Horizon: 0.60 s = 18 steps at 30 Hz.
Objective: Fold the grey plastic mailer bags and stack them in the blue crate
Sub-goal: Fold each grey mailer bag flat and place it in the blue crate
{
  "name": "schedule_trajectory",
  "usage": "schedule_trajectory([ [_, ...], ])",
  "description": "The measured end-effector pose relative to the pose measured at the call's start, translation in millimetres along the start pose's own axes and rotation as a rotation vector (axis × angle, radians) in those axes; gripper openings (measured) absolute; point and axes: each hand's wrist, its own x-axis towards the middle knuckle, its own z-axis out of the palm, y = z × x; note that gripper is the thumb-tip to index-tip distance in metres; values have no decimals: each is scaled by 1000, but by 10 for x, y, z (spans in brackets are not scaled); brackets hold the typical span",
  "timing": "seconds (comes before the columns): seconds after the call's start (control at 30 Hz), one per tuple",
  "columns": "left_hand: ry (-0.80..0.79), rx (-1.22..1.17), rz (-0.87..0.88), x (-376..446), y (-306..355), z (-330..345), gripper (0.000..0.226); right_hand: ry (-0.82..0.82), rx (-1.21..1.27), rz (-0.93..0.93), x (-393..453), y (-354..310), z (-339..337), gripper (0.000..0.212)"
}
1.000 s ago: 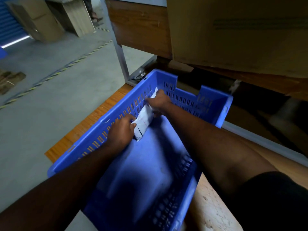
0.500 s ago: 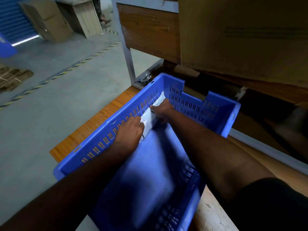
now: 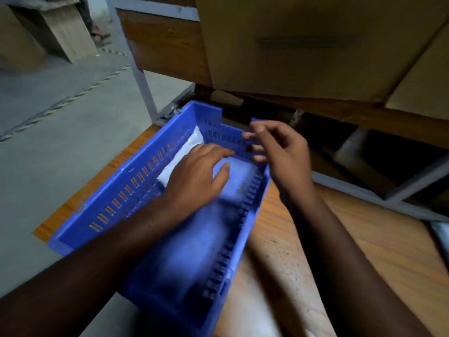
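While the folded mailer bag (image 3: 181, 154) lies along the blue crate (image 3: 136, 183) wall, it is partly covered by the left hand (image 3: 196, 176), fingers spread; the right hand (image 3: 279, 152) is held apart, fingers loose.

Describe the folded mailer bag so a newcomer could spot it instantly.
Find the blue crate on the wooden table. Inside, along its slotted left wall toward the far corner, lies the folded mailer bag, partly under the left hand. It is the only pale thing in the crate.
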Motion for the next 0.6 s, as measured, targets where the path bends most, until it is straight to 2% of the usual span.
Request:
schedule_trajectory([
  [0.17,-134,-285,155,71,1255,357,26,247,39,-65,-1110,-304,-1151,18],
  [0.37,-372,-320,253,-164,2267,1307,24,486,-210,53,-1929,24,-2460,10],
  [0.5,-492,-280,273,-305,2985,2110,27,637,-601,173,-2328,431,-3530,4],
  [0.6,-529,-274,269,-358,3480,2575,30,697,-842,243,-2511,573,-4123,20],
])
